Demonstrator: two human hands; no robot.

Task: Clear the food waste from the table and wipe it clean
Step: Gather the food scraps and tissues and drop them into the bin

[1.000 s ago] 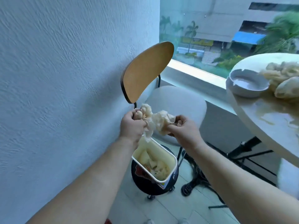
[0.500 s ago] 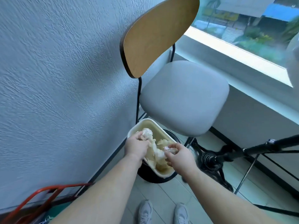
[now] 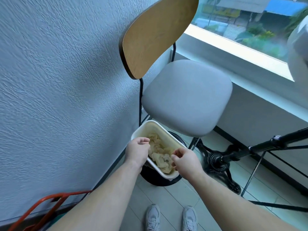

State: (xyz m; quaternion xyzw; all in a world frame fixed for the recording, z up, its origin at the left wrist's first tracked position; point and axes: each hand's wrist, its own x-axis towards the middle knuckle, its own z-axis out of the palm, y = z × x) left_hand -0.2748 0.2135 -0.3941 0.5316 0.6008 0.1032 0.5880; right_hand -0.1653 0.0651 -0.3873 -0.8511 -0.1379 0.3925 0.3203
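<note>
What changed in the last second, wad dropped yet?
Both hands brought the wad down into the tub on the bin. The wad now lies in the tub. The left hand has let go and hovers at the rim, fingers loosely curled. The right hand is still at the wad's edge; whether it still pinches is unclear. Tub, bin and chair stayed put.

Crumpled, yellow-stained food waste heaped inside a white rectangular container, which lies tilted atop a round black bin, long axis running 11 to 5 o'clock.
</note>
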